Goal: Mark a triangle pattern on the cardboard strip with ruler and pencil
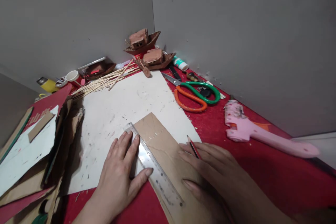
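Observation:
A transparent ruler (153,164) lies lengthwise along the left edge of a brown cardboard piece (154,133). My left hand (122,171) presses on the ruler with its fingertips and thumb, its fingers spread. On the right part of the cardboard rests my right hand (212,168), with a dark red pencil (193,147) held between its fingers, the sharpened tip pointing up and away. Short pale marks show on the cardboard near its far end. Beneath it is a large white sheet (105,122) with scattered specks.
Scissors (193,94) with green and orange handles lie beyond the right hand, and a pink glue gun (262,134) is at right. Cardboard model boats (153,59), thin sticks (105,80) and a cup (73,77) stand at the back. Stacked cardboard (34,168) fills the left.

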### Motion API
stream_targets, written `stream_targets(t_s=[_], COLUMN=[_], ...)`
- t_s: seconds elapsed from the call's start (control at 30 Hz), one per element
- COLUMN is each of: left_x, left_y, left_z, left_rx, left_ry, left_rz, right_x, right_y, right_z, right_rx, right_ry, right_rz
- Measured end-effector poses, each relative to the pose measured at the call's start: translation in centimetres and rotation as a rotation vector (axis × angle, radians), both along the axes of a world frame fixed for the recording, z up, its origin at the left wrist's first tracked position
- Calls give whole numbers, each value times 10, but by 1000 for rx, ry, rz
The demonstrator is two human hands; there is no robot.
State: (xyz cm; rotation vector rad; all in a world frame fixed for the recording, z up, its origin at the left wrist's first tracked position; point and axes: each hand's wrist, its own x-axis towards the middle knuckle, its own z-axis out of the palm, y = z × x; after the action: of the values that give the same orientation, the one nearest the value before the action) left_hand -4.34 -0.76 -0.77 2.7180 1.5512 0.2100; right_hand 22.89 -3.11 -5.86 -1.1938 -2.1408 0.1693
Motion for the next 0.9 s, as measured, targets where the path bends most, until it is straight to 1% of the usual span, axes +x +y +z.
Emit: stream_targets(t_s=[0.1, 0.2, 0.3, 0.37, 0.47, 0.57, 0.7, 0.83, 0.9], left_x=[-2, -4, -5, -6, -6, -5, -3, -1, -1], left_y=[1, 2, 3, 4, 4, 1, -3, -3, -3], left_z=[-1, -3, -3, -2, -1, -1, -2, -3, -3], left_rx=[-12, -28, -39, -39, -22, 4, 31, 60, 63], left_ry=[-44, -80, -95, -101, -110, -112, -106, -100, -102], left_rz=[9, 10, -1, -4, -5, -6, 3, 10, 13], right_x=[3, 6, 7, 6, 5, 6, 2, -15, -20], right_y=[-5, -14, -24, -30, -35, -36, -35, -37, -38], right_z=[4, 6, -2, -8, -13, -11, -10, -10, -9], right_rx=[28, 71, 113, 135, 97, 55, 115, 184, 181], right_ry=[-50, -138, -206, -227, -198, -171, -193, -231, -246], right_rz=[27, 147, 260, 302, 279, 234, 126, 61, 43])
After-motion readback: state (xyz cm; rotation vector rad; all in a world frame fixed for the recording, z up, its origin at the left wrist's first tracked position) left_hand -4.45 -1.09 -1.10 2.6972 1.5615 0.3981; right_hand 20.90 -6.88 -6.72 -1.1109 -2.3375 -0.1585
